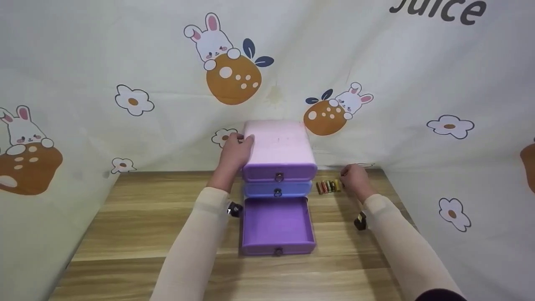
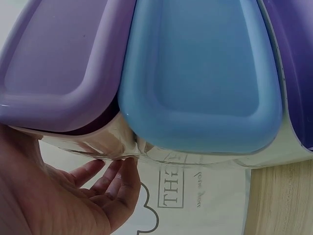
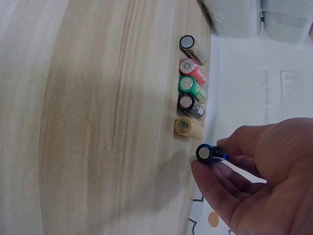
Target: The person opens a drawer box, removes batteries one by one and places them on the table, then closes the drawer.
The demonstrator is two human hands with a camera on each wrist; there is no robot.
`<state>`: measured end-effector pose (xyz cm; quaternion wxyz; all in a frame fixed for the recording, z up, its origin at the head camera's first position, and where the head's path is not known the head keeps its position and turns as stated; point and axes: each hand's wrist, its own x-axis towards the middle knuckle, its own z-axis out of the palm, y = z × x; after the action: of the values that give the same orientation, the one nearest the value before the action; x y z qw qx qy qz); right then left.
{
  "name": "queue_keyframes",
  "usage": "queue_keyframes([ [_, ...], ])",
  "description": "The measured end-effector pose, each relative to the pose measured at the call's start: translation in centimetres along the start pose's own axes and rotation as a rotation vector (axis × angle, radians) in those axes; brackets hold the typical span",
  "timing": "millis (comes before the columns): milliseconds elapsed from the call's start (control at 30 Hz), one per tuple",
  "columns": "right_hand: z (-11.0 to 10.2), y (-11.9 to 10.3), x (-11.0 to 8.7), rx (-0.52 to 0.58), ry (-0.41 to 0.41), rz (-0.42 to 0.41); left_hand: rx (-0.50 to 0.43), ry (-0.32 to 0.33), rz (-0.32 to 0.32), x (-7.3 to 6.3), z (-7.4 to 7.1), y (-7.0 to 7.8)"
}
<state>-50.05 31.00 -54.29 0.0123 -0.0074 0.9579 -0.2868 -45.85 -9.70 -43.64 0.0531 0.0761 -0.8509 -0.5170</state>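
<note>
A small drawer cabinet (image 1: 279,142) has a pale pink top, with its lowest purple drawer (image 1: 278,225) pulled out and nothing visible inside. My left hand (image 1: 237,151) rests against the cabinet's upper left side. In the left wrist view its fingers (image 2: 128,178) touch the cabinet's side wall, while the thumb is hidden there. To the right of the cabinet, my right hand (image 1: 355,179) pinches a dark blue battery (image 3: 205,153) between thumb and fingers. Beside it, several batteries lie in a row, among them a yellow battery (image 3: 188,128) and a green battery (image 3: 191,87).
The upper purple drawer (image 1: 267,172) and the blue drawer (image 1: 259,189) are closed. A wooden table (image 1: 159,234) bears everything. Behind it hangs a printed cloth (image 1: 167,62) with rabbits and flowers, reaching down to the table's back edge.
</note>
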Motion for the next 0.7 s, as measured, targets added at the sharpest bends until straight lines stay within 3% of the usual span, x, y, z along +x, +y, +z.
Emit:
queue_keyframes([
  [467,0.9,0.9,-0.1,0.007,0.023,-0.045,-0.011,0.003,0.018,0.0,0.1,-0.1],
  [700,1.3,0.9,0.2,-0.008,0.011,-0.019,-0.011,0.006,0.021,0.1,0.1,-0.2],
])
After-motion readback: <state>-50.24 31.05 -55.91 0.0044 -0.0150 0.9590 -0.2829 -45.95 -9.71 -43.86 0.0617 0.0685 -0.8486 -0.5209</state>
